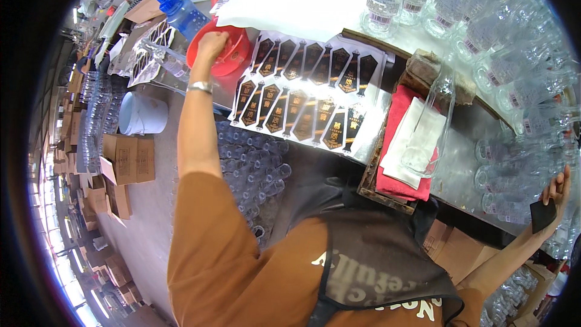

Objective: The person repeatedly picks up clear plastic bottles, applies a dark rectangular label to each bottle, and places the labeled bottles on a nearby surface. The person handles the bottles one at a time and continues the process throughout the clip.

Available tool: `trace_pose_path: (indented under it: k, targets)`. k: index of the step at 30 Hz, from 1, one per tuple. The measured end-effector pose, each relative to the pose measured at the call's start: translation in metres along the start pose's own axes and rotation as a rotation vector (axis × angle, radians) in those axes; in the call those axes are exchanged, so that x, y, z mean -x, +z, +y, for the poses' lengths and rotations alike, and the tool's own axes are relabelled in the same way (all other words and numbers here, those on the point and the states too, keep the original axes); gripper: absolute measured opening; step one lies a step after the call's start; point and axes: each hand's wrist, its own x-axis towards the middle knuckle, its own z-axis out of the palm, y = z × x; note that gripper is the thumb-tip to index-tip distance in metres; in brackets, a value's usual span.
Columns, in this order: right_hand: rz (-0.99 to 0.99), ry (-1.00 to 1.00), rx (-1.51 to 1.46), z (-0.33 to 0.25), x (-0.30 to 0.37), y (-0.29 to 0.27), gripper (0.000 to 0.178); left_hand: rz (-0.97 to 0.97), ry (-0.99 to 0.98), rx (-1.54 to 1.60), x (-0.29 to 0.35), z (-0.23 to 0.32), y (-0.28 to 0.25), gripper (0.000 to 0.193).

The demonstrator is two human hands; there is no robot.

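My left hand (212, 46) is closed over a red plastic basin (233, 63); whatever its fingers hold, if anything, is hidden. A metallic band circles that wrist. Far to the right, my right hand (558, 197) grips a black flat piece (542, 215) beside clear glass bottles (508, 178). Between the hands lies a sheet of black tie-shaped labels (302, 94) with gold print. To its right, a clear glass bottle (428, 136) rests on a white cloth (402, 160) over a red towel (396, 109).
A blue-capped water jug (183, 15) stands behind the basin. White paper (290, 0) covers the back of the table. Labelled bottles (381, 15) crowd the right side. Below left are a white bucket (143, 113), cardboard boxes (128, 160) and several bottles on the floor (248, 163).
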Motion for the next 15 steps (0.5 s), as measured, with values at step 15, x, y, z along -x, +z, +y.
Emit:
trace_pose_path:
  k: [15]
  targets:
    - [-0.087,-0.102,0.130,0.005,-0.003,0.067,0.036,-0.048,0.230,0.596,0.210,0.051,0.069,0.045]
